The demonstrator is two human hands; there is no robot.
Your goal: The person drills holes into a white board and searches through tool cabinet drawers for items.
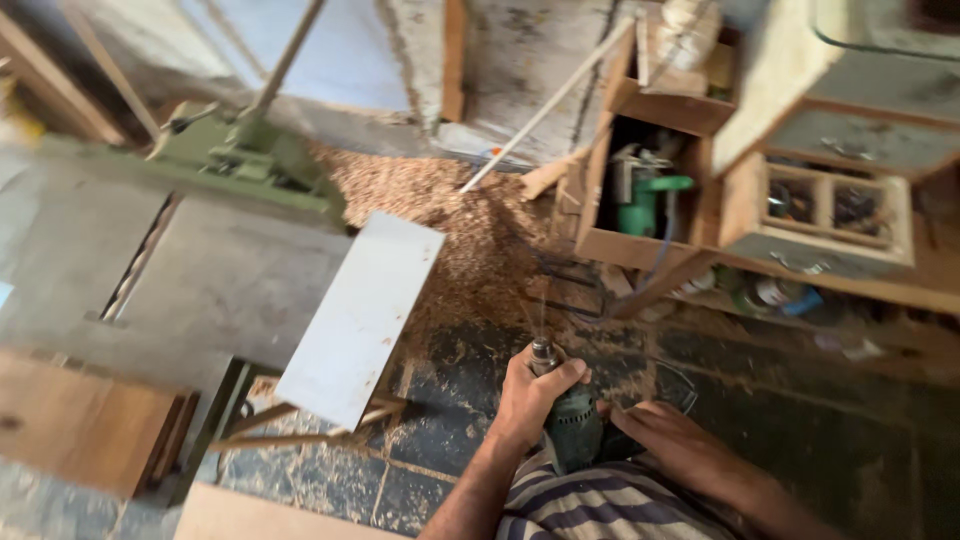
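Observation:
My left hand (530, 398) is wrapped around the front of a dark green power drill (573, 425), thumb close to its metal chuck (543, 352). A thin bit points up and away from the chuck. My right hand (668, 436) rests on the rear of the drill body from the right, fingers laid along it. Both forearms come up from the bottom of the view, above a striped garment (600, 505).
A grey machine table (230, 280) with a pale flat board (362, 315) leaning off its edge fills the left. Wood shavings (470, 225) cover the dark floor ahead. Wooden boxes (640, 200) holding a green tool and a cabinet (830, 200) stand at upper right.

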